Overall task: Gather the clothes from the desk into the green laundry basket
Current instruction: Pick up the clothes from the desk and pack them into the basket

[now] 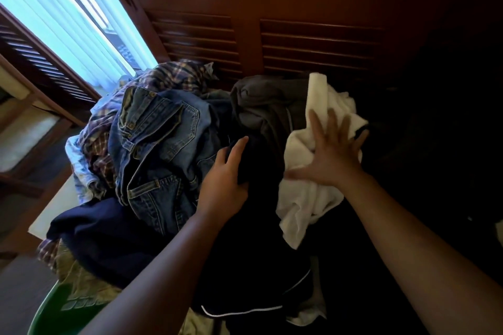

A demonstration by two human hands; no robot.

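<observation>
A heap of clothes covers the desk: blue jeans [158, 144], a plaid shirt [174, 79], a grey garment [261, 100], a white cloth [307, 193], a navy piece [103, 236] and a black garment with white piping [253, 266]. My left hand [223, 182] grips a fold of the black garment in the middle of the heap. My right hand [332, 155] lies flat on the white cloth with fingers spread. The green laundry basket [51, 315] shows only as a rim at the bottom left, under hanging clothes.
The light desk edge [54, 204] peeks out at the left below the heap. Dark wooden louvred doors [272, 43] stand right behind the clothes. A bright window with blinds [68, 22] is at the upper left. The right side is in deep shadow.
</observation>
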